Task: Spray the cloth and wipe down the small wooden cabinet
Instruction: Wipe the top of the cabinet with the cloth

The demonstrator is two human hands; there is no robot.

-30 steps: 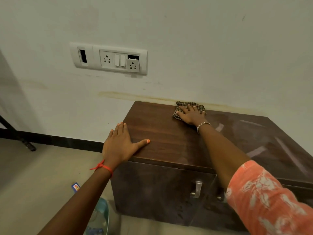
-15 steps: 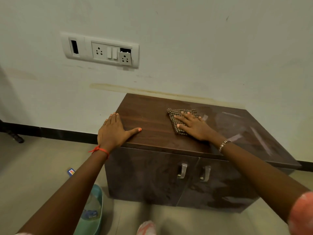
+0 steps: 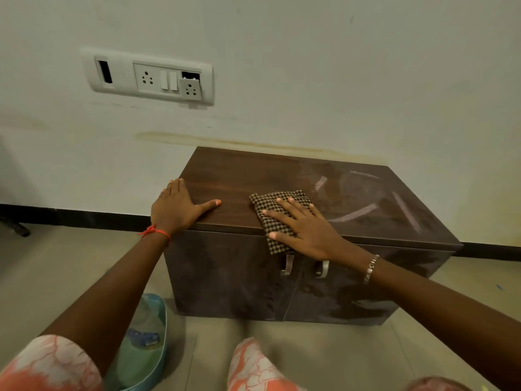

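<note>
A small dark wooden cabinet (image 3: 239, 176) with two doors and metal handles stands against the wall. A checked brown cloth (image 3: 270, 221) lies on its top at the front edge, one corner hanging over the door. My right hand (image 3: 304, 227) presses flat on the cloth, fingers spread. My left hand (image 3: 176, 207) rests flat on the cabinet's front left corner, holding nothing. A spray bottle (image 3: 141, 334) lies in a teal basin (image 3: 162, 359) on the floor at the lower left, partly hidden by my left arm.
A white switch and socket panel (image 3: 149, 77) is on the wall above the cabinet's left side. Pale streaks (image 3: 358, 213) mark the right half of the cabinet top. Tiled floor (image 3: 56, 263) lies to the left. My knee (image 3: 253, 365) is in front of the cabinet.
My right hand has drawn the cloth from the back of the top toward the front edge. The left hand has stayed on the corner. The view has pulled back and lower.
</note>
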